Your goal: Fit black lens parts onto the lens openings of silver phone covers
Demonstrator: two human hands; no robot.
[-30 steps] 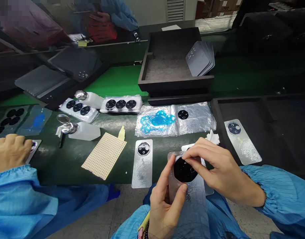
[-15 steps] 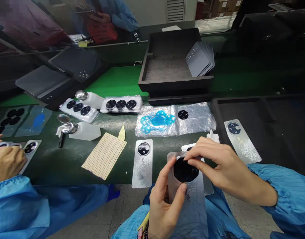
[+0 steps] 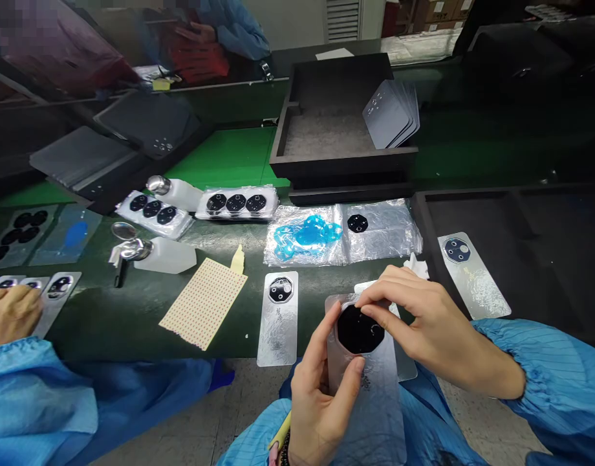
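Left hand (image 3: 321, 395) grips panel (image 3: 379, 408) at near edge of table (image 3: 246, 343); right hand (image 3: 418, 327) pinches disc (image 3: 359, 331), which a fingertip slip could skew.

1. Overall the scene is dim; soft light seems to fall from above, leaving a pale sheen on the dark bench (image 3: 127, 323).
2. Glare speckles the crinkled plastic bag (image 3: 387, 246) and the loose silver panel (image 3: 277, 333).
3. The black disc (image 3: 358, 333) looks almost featureless, and the black tray (image 3: 544, 246) sinks into shadow.
4. The left hand (image 3: 319, 395) and right hand (image 3: 418, 317) are fairly sharp; the top-left corner is blockily pixelated.
5. Wide-angle distortion stretches shapes towards the side edges.
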